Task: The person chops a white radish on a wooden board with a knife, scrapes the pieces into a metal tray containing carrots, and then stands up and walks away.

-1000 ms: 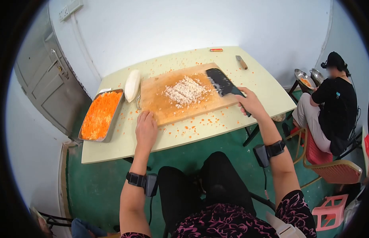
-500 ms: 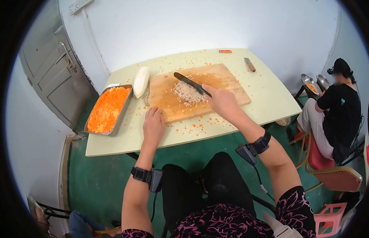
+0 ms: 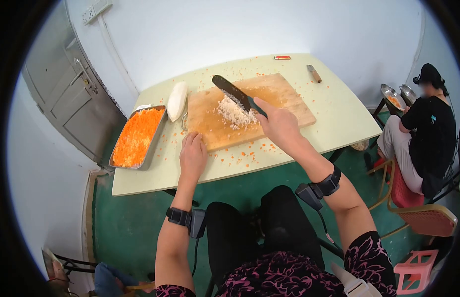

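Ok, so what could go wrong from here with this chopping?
The left fingers rest at the near-left corner of the cutting board, so a stray stroke of the cleaver might nick them. The loose white bits could scatter onto the table, where orange bits already lie.
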